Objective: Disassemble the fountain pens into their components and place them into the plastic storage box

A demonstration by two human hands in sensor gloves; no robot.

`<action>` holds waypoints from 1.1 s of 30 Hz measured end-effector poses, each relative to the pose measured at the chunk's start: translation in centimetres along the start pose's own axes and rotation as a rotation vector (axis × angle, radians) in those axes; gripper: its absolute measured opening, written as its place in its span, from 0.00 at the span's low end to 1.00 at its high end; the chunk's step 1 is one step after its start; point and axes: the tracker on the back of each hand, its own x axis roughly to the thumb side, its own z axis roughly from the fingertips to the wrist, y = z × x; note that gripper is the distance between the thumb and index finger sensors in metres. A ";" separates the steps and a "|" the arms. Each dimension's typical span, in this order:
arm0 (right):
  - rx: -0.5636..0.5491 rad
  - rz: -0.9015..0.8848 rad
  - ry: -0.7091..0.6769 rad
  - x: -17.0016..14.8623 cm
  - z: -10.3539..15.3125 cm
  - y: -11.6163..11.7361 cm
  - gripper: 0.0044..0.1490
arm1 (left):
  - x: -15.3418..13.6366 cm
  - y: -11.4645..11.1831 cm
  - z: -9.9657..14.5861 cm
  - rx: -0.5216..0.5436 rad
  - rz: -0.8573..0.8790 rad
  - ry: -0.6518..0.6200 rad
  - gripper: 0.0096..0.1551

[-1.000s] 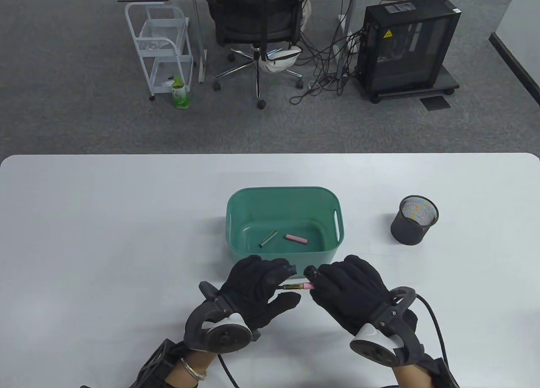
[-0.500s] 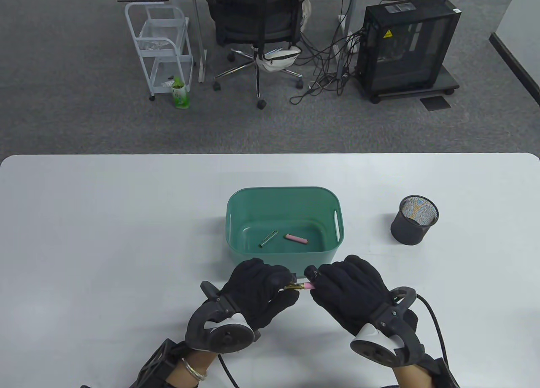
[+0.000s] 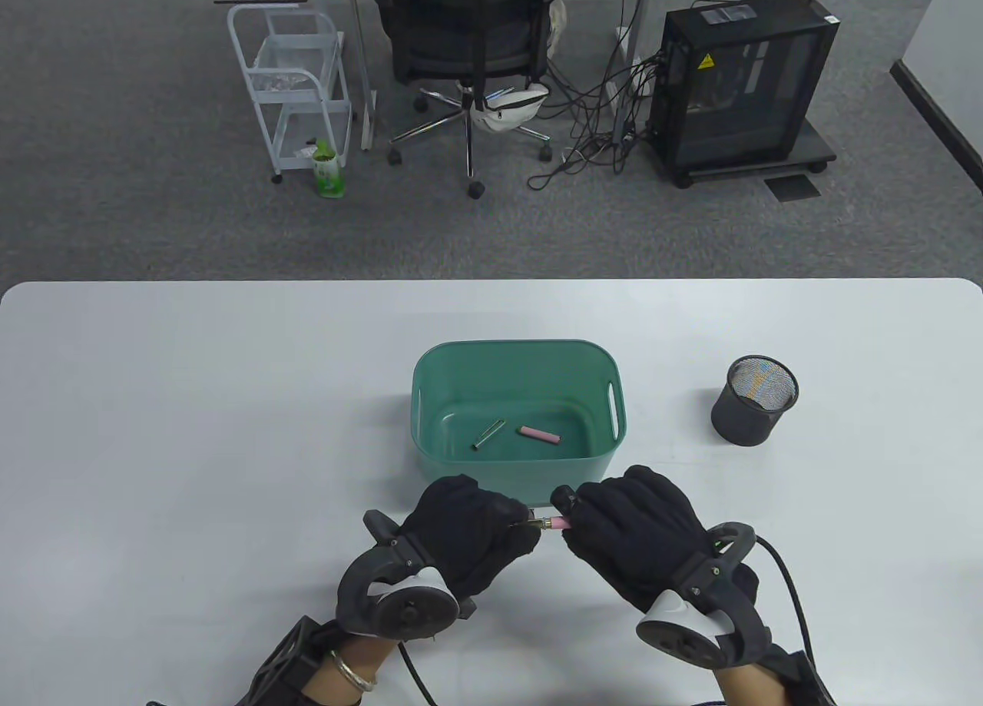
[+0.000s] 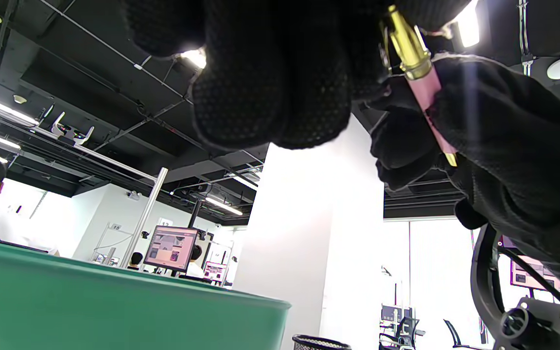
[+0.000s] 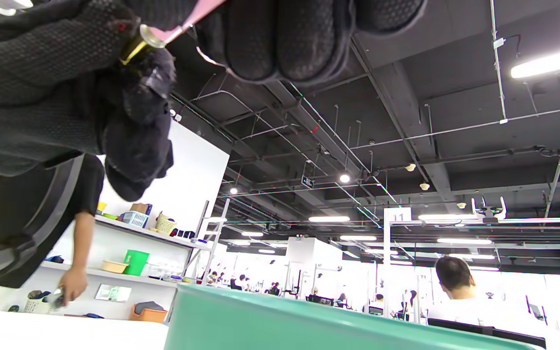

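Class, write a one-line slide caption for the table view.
Two gloved hands, left hand and right hand, hold a pink pen section in front of the green storage box.

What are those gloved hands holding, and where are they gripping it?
One pen, held between both: the left hand pinches its gold end, the right hand grips its pink barrel.

— What colours have you got there?
— My gloves are black with a dotted grip. The pen I'm holding is pink with a gold collar.
— And the box?
— Green, with a pink piece and a silvery tube inside. The cup is black mesh.
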 end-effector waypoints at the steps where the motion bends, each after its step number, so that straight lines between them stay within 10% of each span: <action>1: 0.000 0.001 -0.001 0.0 0.0 0.0 0.28 | 0.0 0.0 0.0 0.000 0.001 0.001 0.30; 33: -0.004 0.007 0.003 -0.1 0.0 -0.1 0.28 | 0.2 0.0 0.1 -0.016 -0.013 -0.011 0.24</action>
